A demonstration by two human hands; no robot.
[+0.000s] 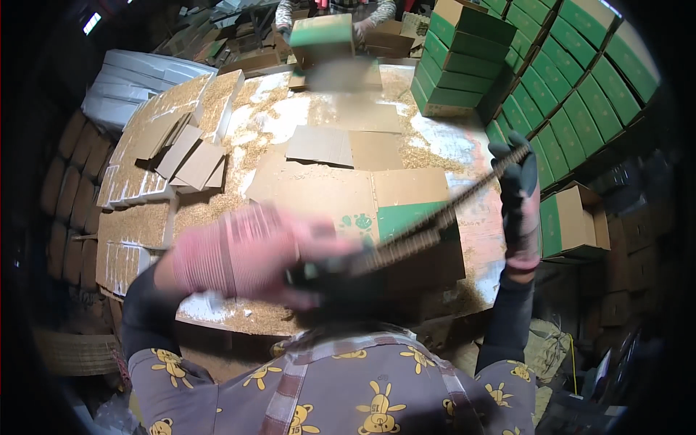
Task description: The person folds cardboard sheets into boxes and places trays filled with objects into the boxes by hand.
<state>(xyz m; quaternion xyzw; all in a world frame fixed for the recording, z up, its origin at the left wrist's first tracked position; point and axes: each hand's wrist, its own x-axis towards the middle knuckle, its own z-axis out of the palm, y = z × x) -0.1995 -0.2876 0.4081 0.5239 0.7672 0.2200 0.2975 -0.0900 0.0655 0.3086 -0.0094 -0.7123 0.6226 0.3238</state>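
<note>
Both my gloved hands hold a folded piece of corrugated cardboard (408, 247), seen nearly edge-on and tilted up to the right. My left hand (272, 255), in a pink glove with a dark palm, grips its lower left end and is blurred. My right hand (516, 168) holds the upper right end with dark-coated fingers. Beneath the cardboard, a flattened carton with green printing (321, 196) lies on the table. A loose grey-brown cardboard sheet (319, 145) rests at its far edge.
Loose cardboard pieces (193, 157) lie on sawdust-covered white blocks (136, 223) at left. Across the table a co-worker's hands hold a green and brown carton (322, 41). Green cartons stand in a stack (459, 60) and a wall (565, 92) at right, near an open carton (573, 223).
</note>
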